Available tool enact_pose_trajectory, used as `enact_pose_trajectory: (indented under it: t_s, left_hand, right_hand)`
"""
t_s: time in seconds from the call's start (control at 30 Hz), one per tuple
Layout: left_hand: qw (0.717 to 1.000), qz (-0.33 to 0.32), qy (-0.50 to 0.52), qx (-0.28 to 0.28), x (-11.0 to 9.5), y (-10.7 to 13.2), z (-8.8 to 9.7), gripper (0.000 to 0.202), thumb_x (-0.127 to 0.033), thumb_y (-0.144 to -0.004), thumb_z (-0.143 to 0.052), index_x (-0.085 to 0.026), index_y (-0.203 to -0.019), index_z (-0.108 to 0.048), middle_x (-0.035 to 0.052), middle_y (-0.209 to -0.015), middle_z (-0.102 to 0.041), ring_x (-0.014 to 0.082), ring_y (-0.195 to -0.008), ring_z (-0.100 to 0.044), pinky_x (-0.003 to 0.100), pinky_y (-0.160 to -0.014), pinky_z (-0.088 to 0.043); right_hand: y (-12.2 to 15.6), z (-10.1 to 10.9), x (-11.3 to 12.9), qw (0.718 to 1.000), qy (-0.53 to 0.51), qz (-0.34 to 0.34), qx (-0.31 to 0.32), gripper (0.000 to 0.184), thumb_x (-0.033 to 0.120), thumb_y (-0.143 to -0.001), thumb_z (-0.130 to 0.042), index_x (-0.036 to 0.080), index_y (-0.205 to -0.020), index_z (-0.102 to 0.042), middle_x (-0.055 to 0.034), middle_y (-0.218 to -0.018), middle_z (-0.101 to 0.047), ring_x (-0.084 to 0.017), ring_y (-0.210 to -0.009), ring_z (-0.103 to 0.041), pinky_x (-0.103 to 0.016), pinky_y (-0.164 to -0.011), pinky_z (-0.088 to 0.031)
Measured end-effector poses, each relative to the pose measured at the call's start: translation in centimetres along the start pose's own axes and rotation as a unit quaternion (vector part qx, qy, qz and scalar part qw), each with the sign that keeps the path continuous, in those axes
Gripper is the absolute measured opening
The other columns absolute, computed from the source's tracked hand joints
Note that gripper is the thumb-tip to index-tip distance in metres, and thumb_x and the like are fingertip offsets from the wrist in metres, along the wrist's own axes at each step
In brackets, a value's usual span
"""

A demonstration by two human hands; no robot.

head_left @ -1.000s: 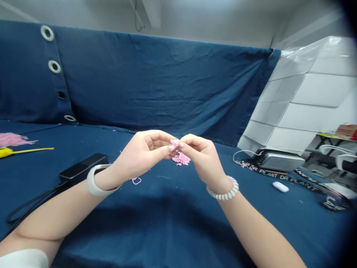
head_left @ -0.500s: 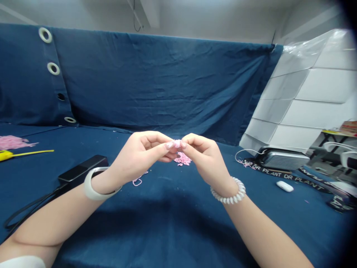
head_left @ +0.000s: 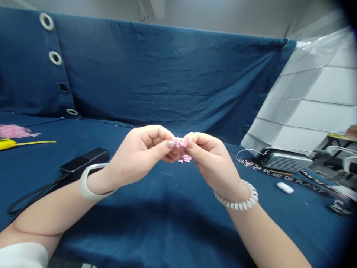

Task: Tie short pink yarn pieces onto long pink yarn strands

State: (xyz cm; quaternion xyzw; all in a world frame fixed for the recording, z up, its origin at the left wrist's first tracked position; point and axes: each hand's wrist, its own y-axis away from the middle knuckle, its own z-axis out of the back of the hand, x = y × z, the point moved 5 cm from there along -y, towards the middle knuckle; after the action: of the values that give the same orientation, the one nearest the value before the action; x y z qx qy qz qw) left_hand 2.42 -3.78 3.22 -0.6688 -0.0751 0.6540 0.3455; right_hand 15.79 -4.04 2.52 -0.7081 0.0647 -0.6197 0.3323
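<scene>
My left hand (head_left: 142, 154) and my right hand (head_left: 209, 158) meet fingertip to fingertip above the blue cloth (head_left: 167, 223). Both pinch a tiny pink piece (head_left: 179, 142) between thumb and forefinger. Just behind the fingers a small heap of pink bits (head_left: 186, 158) lies on the cloth, partly hidden by my right hand. A white bangle (head_left: 86, 182) circles my left wrist and a white coil band (head_left: 240, 201) my right.
A black box with a cable (head_left: 83, 160) lies at the left. Further left are a pink pile (head_left: 13, 131) and a yellow tool (head_left: 16, 143). At the right sit a silver device (head_left: 287, 160), a printed black strap (head_left: 281, 175) and a small white object (head_left: 284, 187).
Both hands stay pinched on the pink piece and sit slightly nearer to me. The head camera has shifted, so the background moved a little right.
</scene>
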Motion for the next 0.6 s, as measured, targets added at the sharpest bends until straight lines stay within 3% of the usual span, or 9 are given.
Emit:
enact_pose_trajectory:
  t_s: [0.17,0.23,0.33,0.4,0.47,0.53,0.6]
  left_hand:
    - [1.0,0.008,0.022,-0.008,0.1,0.1,0.1,0.01,-0.023,-0.081,-0.063,-0.016,-0.073,-0.062,0.0006,-0.068,-0.07,0.0136,-0.064,-0.068,0.022,-0.062,-0.057]
    - [1.0,0.009,0.021,-0.017,0.3,-0.1,0.3,0.011,-0.023,-0.081,-0.063,-0.015,-0.073,-0.063,0.001,-0.068,-0.069,0.0139,-0.065,-0.068,0.023,-0.062,-0.057]
    - [0.999,0.013,0.025,-0.03,0.6,-0.4,0.7,0.013,-0.024,-0.081,-0.062,-0.015,-0.073,-0.062,0.0014,-0.069,-0.07,0.0147,-0.066,-0.068,0.025,-0.062,-0.057]
    - [0.999,0.018,0.023,-0.036,0.8,-0.6,0.9,0.014,-0.026,-0.082,-0.061,-0.015,-0.072,-0.061,0.0016,-0.07,-0.07,0.0148,-0.066,-0.067,0.025,-0.062,-0.057]
    - [0.999,0.017,0.007,-0.037,0.8,-0.6,0.9,0.016,-0.027,-0.082,-0.06,-0.015,-0.072,-0.06,0.0018,-0.07,-0.07,0.0146,-0.065,-0.067,0.025,-0.062,-0.057]
    - [0.999,0.006,-0.031,-0.043,0.6,-0.5,1.0,0.016,-0.028,-0.082,-0.06,-0.015,-0.072,-0.059,0.0022,-0.069,-0.069,0.0147,-0.065,-0.067,0.025,-0.062,-0.056]
    - [0.996,-0.011,-0.077,-0.052,0.1,-0.3,1.0,0.016,-0.028,-0.081,-0.06,-0.015,-0.071,-0.059,0.0024,-0.067,-0.069,0.0151,-0.064,-0.067,0.025,-0.062,-0.055]
  right_hand:
    - [-0.2,-0.2,-0.8,0.989,-0.112,-0.097,0.023,0.026,0.038,-0.089,-0.049,0.018,-0.084,-0.064,-0.0038,-0.082,-0.062,-0.014,-0.076,-0.058,-0.029,-0.073,-0.048]
    - [-0.5,0.9,-1.3,0.976,-0.171,-0.128,-0.051,0.027,0.043,-0.087,-0.049,0.022,-0.098,-0.061,-0.0049,-0.095,-0.062,-0.017,-0.086,-0.06,-0.033,-0.077,-0.05]
    - [-0.6,4.1,-2.3,0.936,-0.212,-0.117,-0.255,0.028,0.042,-0.084,-0.051,0.028,-0.108,-0.053,-0.0041,-0.119,-0.056,-0.017,-0.104,-0.058,-0.033,-0.083,-0.049]
    - [-0.8,5.5,-2.7,0.925,-0.202,-0.102,-0.305,0.027,0.039,-0.085,-0.049,0.029,-0.109,-0.052,-0.0037,-0.126,-0.053,-0.016,-0.107,-0.057,-0.032,-0.085,-0.049]
    - [-1.3,5.4,-2.7,0.953,-0.16,-0.092,-0.24,0.025,0.037,-0.084,-0.05,0.026,-0.106,-0.057,-0.0048,-0.12,-0.058,-0.017,-0.1,-0.06,-0.034,-0.084,-0.05]
    - [-1.5,4.2,-2.0,0.987,-0.075,-0.061,-0.128,0.022,0.034,-0.082,-0.056,0.022,-0.099,-0.063,-0.0056,-0.104,-0.065,-0.018,-0.09,-0.062,-0.034,-0.082,-0.05]
    - [-1.0,2.6,-0.7,0.998,0.031,-0.011,-0.052,0.02,0.033,-0.081,-0.06,0.019,-0.094,-0.066,-0.0051,-0.09,-0.067,-0.017,-0.083,-0.062,-0.033,-0.08,-0.05]
